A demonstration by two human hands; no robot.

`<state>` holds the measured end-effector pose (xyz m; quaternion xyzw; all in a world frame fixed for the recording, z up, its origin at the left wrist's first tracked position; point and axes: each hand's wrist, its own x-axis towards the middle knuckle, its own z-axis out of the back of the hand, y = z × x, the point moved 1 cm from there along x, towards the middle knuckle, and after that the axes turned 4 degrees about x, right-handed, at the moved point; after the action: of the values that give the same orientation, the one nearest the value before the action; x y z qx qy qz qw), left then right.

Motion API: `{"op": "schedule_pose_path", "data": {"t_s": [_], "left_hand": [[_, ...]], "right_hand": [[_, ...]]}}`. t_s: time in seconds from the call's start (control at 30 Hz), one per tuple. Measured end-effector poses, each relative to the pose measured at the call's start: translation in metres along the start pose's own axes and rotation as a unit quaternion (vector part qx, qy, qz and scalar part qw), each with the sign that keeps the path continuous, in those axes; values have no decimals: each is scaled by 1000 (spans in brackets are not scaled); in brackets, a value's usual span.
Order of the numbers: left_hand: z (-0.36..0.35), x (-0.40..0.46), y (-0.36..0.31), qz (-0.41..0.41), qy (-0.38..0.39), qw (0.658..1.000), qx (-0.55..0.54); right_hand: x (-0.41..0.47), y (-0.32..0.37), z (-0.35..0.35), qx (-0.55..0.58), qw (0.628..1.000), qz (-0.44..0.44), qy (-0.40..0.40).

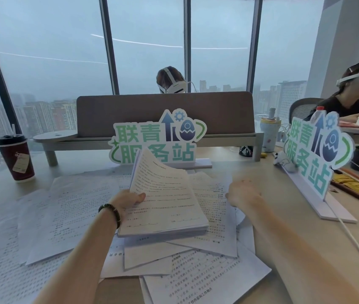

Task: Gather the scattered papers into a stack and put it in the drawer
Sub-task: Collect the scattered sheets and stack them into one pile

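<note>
Your left hand point(128, 199) holds a gathered stack of papers point(165, 194) above the bench point(283, 194), thumb pinching its left edge.

The stack's far corner curls up toward the standing sign point(155, 139) just behind it. Your right hand point(243, 189) hovers just right of the stack, blurred; its grip looks loosely curled and empty, though you can't be sure. Loose sheets point(69, 207) lie overlapping below and to the left, some reaching the near bench edge. A lidded cup point(16, 157) stands at the far left, a second sign point(314, 159) hems in the right side, and a cable point(354, 240) runs along the bare strip beside it.
</note>
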<state>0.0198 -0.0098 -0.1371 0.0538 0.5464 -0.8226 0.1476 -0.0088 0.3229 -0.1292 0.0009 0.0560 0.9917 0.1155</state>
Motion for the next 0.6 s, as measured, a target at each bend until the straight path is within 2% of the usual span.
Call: {"op": "schedule_pose_path", "data": {"t_s": [0.33,0.5,0.6], "left_hand": [[-2,1,-1,-9,-8,1000,9],[0,1,0,-10,3,1000,-28],[3,2,1,-4,10,999,-50]], "right_hand": [[1,4,0,77,996,44,14],[2,-1,6,174,982,65,11],[3,-4,10,248,966,64,-30]]}}
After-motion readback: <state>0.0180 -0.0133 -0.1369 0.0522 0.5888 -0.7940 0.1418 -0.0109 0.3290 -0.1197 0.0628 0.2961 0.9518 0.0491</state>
